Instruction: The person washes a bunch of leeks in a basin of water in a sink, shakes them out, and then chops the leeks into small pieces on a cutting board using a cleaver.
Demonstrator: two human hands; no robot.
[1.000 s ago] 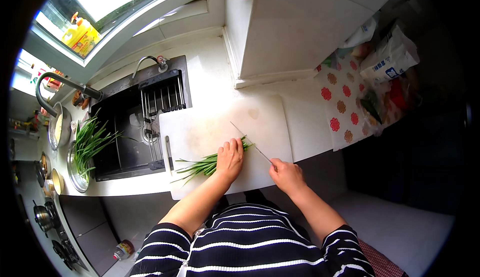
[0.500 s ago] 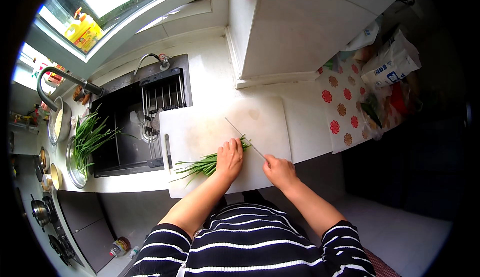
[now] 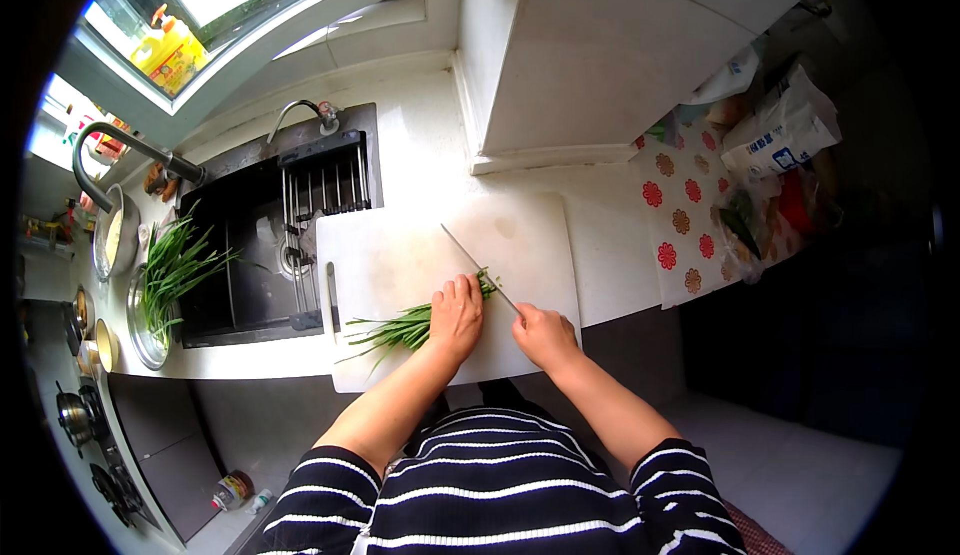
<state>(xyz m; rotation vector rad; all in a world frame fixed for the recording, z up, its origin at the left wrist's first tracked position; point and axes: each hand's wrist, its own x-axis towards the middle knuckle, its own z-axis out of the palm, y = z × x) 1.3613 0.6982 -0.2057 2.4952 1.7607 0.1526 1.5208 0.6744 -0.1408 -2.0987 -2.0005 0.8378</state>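
A white cutting board point(image 3: 400, 265) is taken as landmark; it lies on the pale surface point(image 3: 610, 255), its near edge overhanging toward the person and its left edge lapping over the rim of the dark sink point(image 3: 240, 245). Most of the board's far half is bare, with faint stains seen near its far right corner. To the right of the board a strip of bare surface is left before a flowered cloth point(image 3: 685, 215) and some bags point(image 3: 775, 140). Beyond the board's far edge a white cabinet point(image 3: 600, 65) closes the space.

A bunch of green chives point(image 3: 400, 327) is laid across the board's near part, long thin stalks fanned to the left, cut ends bunched at the right. The left hand point(image 3: 455, 313) is pressed flat on the bunch near its right end, fingers curled down over the stalks. The right hand point(image 3: 543, 335) is closed around the handle of a knife point(image 3: 480, 270); the blade is slanted away and to the left, its edge met with the chive ends just beside the left fingertips.

Left of the board, past the sink, more greens are seen in a metal bowl point(image 3: 148, 340).
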